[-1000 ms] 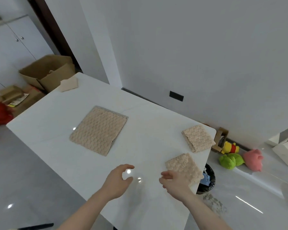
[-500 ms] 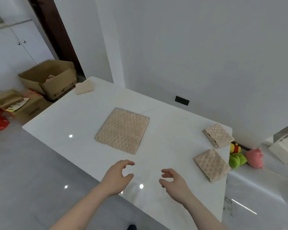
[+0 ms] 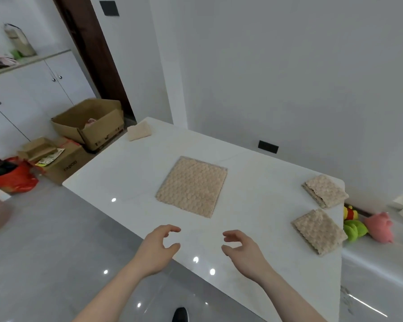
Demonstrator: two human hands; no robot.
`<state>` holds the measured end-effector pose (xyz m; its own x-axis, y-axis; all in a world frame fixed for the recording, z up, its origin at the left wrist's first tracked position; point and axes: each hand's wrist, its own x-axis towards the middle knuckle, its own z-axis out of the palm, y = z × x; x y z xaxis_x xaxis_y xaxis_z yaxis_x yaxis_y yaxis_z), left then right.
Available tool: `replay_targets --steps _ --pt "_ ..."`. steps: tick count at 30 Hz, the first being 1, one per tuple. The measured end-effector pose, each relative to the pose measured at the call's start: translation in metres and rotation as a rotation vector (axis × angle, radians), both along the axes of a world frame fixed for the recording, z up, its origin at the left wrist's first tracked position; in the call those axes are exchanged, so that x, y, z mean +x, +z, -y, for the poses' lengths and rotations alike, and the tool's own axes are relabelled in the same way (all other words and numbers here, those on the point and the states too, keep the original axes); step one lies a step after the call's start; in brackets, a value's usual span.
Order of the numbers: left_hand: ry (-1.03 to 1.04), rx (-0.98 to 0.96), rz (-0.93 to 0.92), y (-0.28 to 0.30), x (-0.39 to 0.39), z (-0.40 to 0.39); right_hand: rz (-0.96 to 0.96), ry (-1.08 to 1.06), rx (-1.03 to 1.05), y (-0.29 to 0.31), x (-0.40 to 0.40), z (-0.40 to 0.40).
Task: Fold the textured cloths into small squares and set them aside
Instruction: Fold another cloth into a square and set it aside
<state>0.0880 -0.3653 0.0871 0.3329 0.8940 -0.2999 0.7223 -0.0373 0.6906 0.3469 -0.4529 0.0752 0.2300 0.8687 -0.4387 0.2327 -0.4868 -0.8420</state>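
A large beige textured cloth lies flat and unfolded in the middle of the white table. Two folded squares sit at the table's right end: one near the corner and one closer to me. Another small folded cloth rests at the far left corner. My left hand and my right hand hover over the near table edge, below the flat cloth, fingers loosely curled and holding nothing.
Cardboard boxes and a red bag stand on the floor to the left. Plush toys lie on the floor past the table's right end. White cabinets line the left wall.
My right hand has left the nearer folded square at the right end and come back toward the middle. My view has shifted, so the flat cloth now lies ahead of both hands.
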Motion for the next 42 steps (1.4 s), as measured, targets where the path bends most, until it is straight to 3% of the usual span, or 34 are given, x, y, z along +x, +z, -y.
replay_targets --steps 20,29,36,42 --pt "-0.315 -0.056 -0.033 -0.025 -0.124 -0.210 0.088 -0.237 -0.010 0.001 -0.164 -0.149" --pt "-0.360 -0.030 -0.090 -0.040 -0.132 -0.234 0.136 -0.278 -0.017 -0.025 -0.158 -0.168" --pt "-0.519 0.007 -0.170 -0.062 -0.115 -0.274 0.245 -0.308 -0.044 -0.062 -0.161 -0.185" --pt "-0.703 0.113 -0.188 -0.125 -0.082 -0.311 0.415 -0.348 -0.102 -0.118 -0.154 -0.203"
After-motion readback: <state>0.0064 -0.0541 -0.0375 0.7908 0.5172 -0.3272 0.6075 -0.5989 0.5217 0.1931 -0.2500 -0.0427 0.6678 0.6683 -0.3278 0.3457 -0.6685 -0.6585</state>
